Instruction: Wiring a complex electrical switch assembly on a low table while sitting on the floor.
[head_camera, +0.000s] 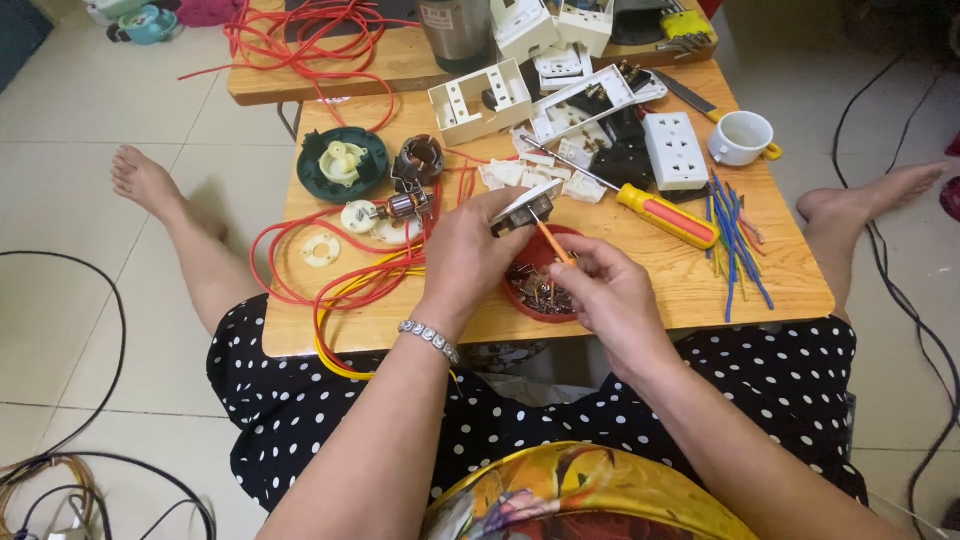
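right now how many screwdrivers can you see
2. A small orange screwdriver is in the right hand, over the red dish. A large orange and yellow screwdriver lies on the wooden table. Clutter may hide more.

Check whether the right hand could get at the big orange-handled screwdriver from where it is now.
Probably yes, once freed: the big screwdriver lies bare on the table just beyond the right hand, nothing between, though its grip now holds a small orange tool.

Table matt wood; socket part glossy white plastic; bracelet shiny metal; wires smooth red.
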